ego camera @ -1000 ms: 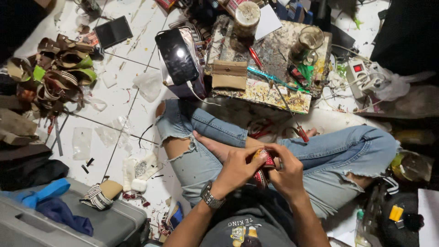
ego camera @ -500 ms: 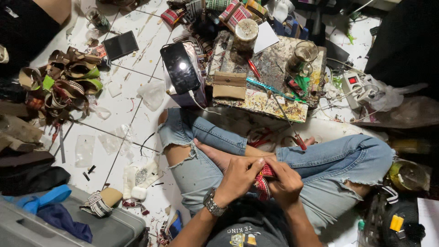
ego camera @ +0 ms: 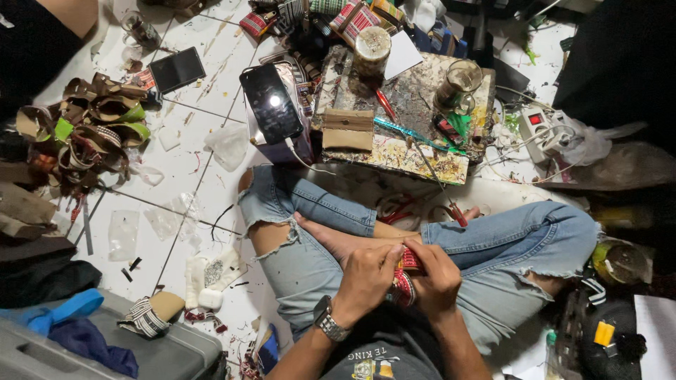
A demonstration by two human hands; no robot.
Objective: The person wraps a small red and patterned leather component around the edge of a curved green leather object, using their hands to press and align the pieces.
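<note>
Moved a little lower and closer together since the look before, with the phone and board slid up toward the top. Sat cross-legged on the white tile floor (ego camera: pixel 204 105) in torn blue jeans (ego camera: pixel 310 211). Held a small red and white woven strap (ego camera: pixel 405 281) just above the lap, between both hands. Left hand (ego camera: pixel 366 276) curled over the strap from the left, fingers (ego camera: pixel 386 262) pressed together and pinching its top edge. Wore a silver watch (ego camera: pixel 328 320) on that wrist. Right hand (ego camera: pixel 436 276) closed around the strap's other side, fingers bent tight and touching the left hand. Had a paint-spattered board (ego camera: pixel 415 151) lying on the floor just past the knees. Saw a brown pouch (ego camera: pixel 348 129), a red pen (ego camera: pixel 384 104), a glass cup (ego camera: pixel 459 84) and a round tub (ego camera: pixel 372 49) on that board. Leaned a black phone (ego camera: pixel 271 102) against a box beside the board, with a white cable running from it. Kept a pile of brown and green straps (ego camera: pixel 91 134) well apart on the left. Lay red scissors (ego camera: pixel 398 210) on the floor near the feet. Sat a white power strip (ego camera: pixel 542 130) off to the right.
</note>
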